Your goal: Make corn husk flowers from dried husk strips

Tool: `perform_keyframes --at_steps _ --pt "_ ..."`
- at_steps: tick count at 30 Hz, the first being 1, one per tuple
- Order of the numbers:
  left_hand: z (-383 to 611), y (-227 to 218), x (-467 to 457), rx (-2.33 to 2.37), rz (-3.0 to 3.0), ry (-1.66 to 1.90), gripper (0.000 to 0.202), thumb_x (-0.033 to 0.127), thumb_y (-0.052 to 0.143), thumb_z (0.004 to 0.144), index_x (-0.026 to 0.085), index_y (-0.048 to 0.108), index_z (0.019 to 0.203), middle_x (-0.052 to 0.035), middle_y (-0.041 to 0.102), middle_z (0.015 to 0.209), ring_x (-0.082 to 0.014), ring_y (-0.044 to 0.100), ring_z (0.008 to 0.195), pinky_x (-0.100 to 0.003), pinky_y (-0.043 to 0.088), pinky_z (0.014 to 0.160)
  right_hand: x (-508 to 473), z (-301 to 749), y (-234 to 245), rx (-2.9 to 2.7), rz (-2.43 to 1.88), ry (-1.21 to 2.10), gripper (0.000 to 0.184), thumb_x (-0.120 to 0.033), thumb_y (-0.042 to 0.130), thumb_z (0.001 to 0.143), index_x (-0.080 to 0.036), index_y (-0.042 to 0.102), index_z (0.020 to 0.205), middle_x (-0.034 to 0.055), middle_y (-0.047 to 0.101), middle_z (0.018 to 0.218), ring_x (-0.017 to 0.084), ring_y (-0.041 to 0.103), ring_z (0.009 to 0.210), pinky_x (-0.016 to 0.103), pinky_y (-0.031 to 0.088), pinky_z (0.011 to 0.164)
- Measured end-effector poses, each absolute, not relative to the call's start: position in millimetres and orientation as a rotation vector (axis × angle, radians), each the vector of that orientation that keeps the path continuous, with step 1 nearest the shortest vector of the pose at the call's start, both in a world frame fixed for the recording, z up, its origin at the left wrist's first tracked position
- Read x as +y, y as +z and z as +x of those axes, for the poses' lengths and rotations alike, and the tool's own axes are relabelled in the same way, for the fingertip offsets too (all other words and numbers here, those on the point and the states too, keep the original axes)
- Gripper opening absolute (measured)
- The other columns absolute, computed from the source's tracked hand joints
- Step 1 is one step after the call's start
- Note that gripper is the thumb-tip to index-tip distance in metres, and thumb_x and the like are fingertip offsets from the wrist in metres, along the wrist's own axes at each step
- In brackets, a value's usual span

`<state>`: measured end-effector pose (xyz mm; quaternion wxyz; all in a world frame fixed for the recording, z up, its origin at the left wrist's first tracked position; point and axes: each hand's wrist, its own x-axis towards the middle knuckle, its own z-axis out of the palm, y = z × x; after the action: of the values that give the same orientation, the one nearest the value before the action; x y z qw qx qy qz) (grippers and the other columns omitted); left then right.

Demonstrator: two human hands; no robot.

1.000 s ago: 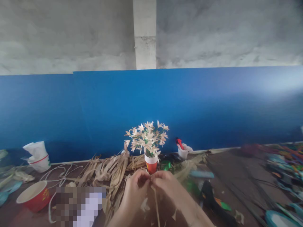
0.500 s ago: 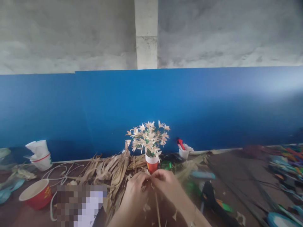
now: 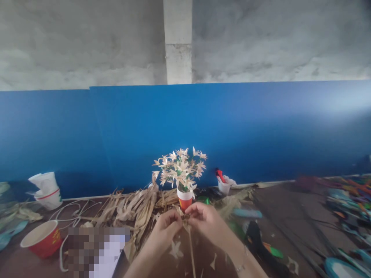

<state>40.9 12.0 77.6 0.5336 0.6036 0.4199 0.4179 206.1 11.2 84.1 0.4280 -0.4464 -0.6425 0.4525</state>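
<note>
My left hand [image 3: 165, 226] and my right hand [image 3: 206, 221] meet in front of me, fingertips pinched together on the top of a thin dried straw stem [image 3: 190, 247] that hangs down between them. Just behind my hands stands a red and white paper cup [image 3: 184, 200] holding a bunch of small pale straw flowers [image 3: 180, 166]. A small pale flower-shaped piece [image 3: 175, 250] lies on the brown table [image 3: 278, 216] below my left hand.
Dried husks [image 3: 136, 206] are heaped left of the flower cup. A red paper cup [image 3: 43, 239] and stacked white cups [image 3: 48, 187] sit at the left. A small white cup with a red tool [image 3: 223, 184] stands behind. Dark tools and coloured scraps [image 3: 344, 204] spread rightward. A blue wall panel [image 3: 232, 127] backs the table.
My right hand's fingers have lifted and shifted slightly right while both hands keep pinching the stem. The view has barely moved.
</note>
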Motion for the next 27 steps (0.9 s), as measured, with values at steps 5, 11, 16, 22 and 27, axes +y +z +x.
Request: perform_keyframes --at_steps 5,11,16,22,27 --pt "38 76 13 0.856 1.058 0.866 0.007 0.025 0.048 0.056 0.02 0.043 0.055 0.0061 0.04 0.039 -0.0058 0.026 0.035 -0.019 0.013 0.035 6 209 92 -1.649 -1.108 1.103 0.017 -0.014 0.055 0.073 -0.017 0.059 0.089 -0.0042 0.053 0.065 0.01 0.05 0.059 0.02 0.04 0.057" --pt "32 76 15 0.622 0.844 0.715 0.01 0.022 0.051 0.053 0.019 0.042 0.053 0.0077 0.035 0.039 -0.0029 0.019 0.034 -0.017 0.009 0.034 1 211 100 -1.735 -1.158 0.874 0.016 -0.011 0.048 0.075 -0.019 0.056 0.086 -0.0039 0.051 0.067 0.01 0.05 0.062 0.021 0.04 0.06" --pt "29 79 17 0.644 0.891 0.799 0.011 0.019 0.053 0.057 0.018 0.043 0.051 0.0043 0.042 0.038 -0.0035 0.024 0.031 -0.018 0.008 0.033 5 220 100 -1.769 -1.195 0.77 0.018 -0.016 0.049 0.077 -0.019 0.058 0.092 -0.0018 0.058 0.072 0.012 0.054 0.066 0.022 0.043 0.064" --pt "34 84 14 0.612 0.765 1.006 0.01 0.012 0.058 0.058 0.014 0.048 0.056 0.0004 0.056 0.066 -0.003 0.038 0.045 -0.014 0.022 0.037 7 217 96 -1.861 -1.174 0.72 0.017 -0.015 0.051 0.077 -0.019 0.068 0.079 0.0014 0.065 0.078 0.013 0.058 0.072 0.022 0.044 0.066" --pt "41 84 10 0.503 0.542 1.075 0.012 0.008 0.057 0.063 0.014 0.05 0.055 -0.0025 0.055 0.069 -0.0061 0.048 0.054 -0.014 0.037 0.044 4 213 98 -1.85 -1.145 0.792 0.021 -0.014 0.049 0.078 -0.02 0.066 0.09 0.0007 0.066 0.081 0.013 0.059 0.075 0.022 0.045 0.069"
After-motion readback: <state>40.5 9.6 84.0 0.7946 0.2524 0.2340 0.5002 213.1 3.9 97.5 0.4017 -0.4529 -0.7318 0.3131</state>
